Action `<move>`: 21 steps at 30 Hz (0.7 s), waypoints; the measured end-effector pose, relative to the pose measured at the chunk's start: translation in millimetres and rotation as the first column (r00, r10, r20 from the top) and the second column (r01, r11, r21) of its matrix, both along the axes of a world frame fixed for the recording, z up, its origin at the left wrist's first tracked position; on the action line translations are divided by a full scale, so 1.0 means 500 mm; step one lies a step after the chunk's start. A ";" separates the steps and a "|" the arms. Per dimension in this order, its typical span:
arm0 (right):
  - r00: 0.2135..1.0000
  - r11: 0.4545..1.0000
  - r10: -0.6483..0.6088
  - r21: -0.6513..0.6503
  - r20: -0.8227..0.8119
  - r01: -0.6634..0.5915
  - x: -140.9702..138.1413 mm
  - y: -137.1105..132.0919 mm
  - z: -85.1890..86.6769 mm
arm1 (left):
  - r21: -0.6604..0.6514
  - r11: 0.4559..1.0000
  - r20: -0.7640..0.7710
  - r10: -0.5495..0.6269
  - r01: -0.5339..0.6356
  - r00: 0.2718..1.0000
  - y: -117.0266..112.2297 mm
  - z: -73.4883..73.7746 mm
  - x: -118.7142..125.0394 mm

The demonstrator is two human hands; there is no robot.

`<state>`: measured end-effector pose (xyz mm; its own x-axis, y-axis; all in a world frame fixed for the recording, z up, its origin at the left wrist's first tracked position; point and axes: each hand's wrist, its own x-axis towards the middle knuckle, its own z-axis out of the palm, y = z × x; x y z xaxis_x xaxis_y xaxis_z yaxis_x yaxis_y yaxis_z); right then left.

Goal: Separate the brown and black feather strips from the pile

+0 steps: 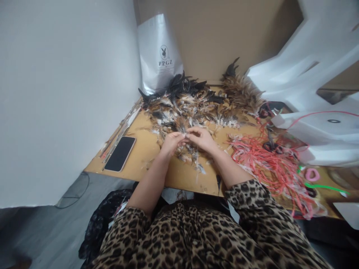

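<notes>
My left hand [171,142] and my right hand [201,137] meet over the wooden table [146,149], fingertips pinched together on a small bunch of feathers [185,135]. Both hands are closed on it. A big heap of brown, black and white feathers [190,102] lies just beyond my hands. A few loose feathers [196,160] lie under my wrists. My sleeves are leopard print.
A black phone [120,153] lies at the table's left edge. A tangle of red strings [269,160] with scissors [272,144] spreads to the right. A white paper bag [159,52] stands at the back; white foam pieces [316,86] at the right. A wall closes off the left.
</notes>
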<state>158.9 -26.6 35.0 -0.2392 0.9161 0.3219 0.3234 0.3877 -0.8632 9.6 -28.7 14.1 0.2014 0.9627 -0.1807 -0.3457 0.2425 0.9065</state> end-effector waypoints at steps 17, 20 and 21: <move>0.891 0.914 -0.115 -0.398 -0.440 -0.079 -0.014 0.003 -0.012 | 0.016 0.988 -0.072 -0.153 0.155 0.986 -0.007 -0.001 0.008; 0.843 0.856 -0.136 -0.490 -0.520 -0.164 -0.012 0.005 -0.014 | 0.001 0.988 -0.047 -0.152 0.152 0.987 -0.010 0.000 0.011; 0.837 0.847 -0.140 -0.502 -0.529 -0.175 -0.012 0.006 -0.015 | -0.002 0.988 -0.044 -0.151 0.151 0.988 -0.010 0.000 0.011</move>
